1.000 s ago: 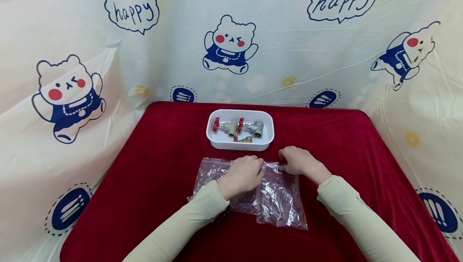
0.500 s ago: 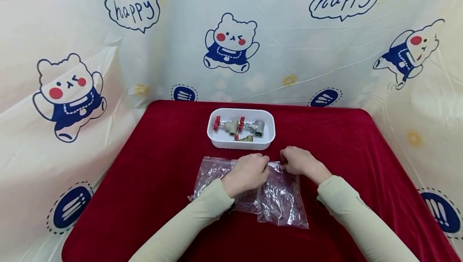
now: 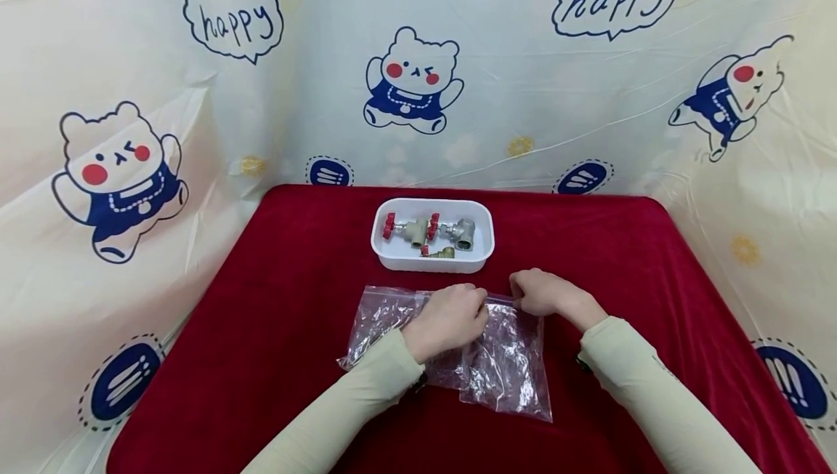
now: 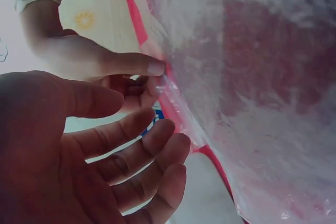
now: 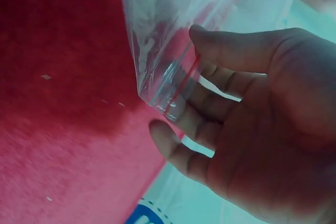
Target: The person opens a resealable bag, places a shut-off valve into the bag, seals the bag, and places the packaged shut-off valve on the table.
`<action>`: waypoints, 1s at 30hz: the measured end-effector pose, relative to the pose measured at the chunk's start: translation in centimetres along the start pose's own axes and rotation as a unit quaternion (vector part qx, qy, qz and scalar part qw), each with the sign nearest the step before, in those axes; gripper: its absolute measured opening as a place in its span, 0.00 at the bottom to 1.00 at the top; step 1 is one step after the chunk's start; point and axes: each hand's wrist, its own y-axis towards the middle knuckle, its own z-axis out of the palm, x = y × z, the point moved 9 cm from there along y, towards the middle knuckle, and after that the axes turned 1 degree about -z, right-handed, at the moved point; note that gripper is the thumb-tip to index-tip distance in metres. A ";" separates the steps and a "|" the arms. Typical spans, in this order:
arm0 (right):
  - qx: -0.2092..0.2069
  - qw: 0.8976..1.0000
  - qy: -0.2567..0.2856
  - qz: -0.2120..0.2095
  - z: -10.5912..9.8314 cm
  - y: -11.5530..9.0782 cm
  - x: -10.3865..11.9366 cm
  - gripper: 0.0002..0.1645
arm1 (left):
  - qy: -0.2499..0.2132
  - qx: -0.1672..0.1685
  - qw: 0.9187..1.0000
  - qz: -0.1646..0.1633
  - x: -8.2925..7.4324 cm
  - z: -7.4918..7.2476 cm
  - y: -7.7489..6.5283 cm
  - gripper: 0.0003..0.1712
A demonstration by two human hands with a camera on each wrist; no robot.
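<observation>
Two clear zip-top plastic bags lie side by side on the red cloth. The right bag (image 3: 506,379) has its zip edge toward the back; the left bag (image 3: 379,321) is partly under my left forearm. At the right bag's top corner, my right hand (image 3: 546,292) pinches the zip edge between thumb and fingers, and the red zip line (image 5: 184,83) shows beside the thumb. My left hand (image 3: 451,320) is over the bag's left top corner. Its fingers (image 4: 152,171) are loosely bent, with a gap to the thumb and nothing visible between them.
Behind the bags stands a white plastic box (image 3: 431,264) holding several valves: a grey-green valve (image 3: 416,233) and a metal valve (image 3: 463,233) with red handles, plus a small brass valve (image 3: 446,252). A printed curtain (image 3: 497,110) surrounds the red-covered table (image 3: 275,299).
Over the last second my left hand has moved slightly right, toward the right hand. The right hand stays at the bag's corner, shifted a little right. Box and valves are unmoved.
</observation>
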 end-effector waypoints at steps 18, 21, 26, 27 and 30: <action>-0.127 0.988 0.080 -0.044 -9.6 -6.3 2.5 0.08 | -0.147 -0.027 0.989 0.002 -1.1 -4.0 -1.3 0.09; -0.161 0.983 0.077 -0.038 -10.5 -7.4 3.3 0.07 | -0.186 -0.037 0.982 0.011 -1.3 -4.4 -1.3 0.09; -0.242 0.967 0.078 -0.019 -11.8 -9.4 5.2 0.06 | -0.284 -0.056 0.957 0.023 -1.3 -5.4 -1.2 0.10; -0.263 0.962 0.077 -0.019 -11.9 -9.7 5.7 0.06 | -0.308 -0.057 0.949 0.023 -1.3 -5.6 -1.1 0.11; -0.321 0.944 0.078 -0.026 -11.9 -10.5 7.0 0.05 | -0.397 -0.048 0.917 0.015 -1.3 -6.1 -1.0 0.14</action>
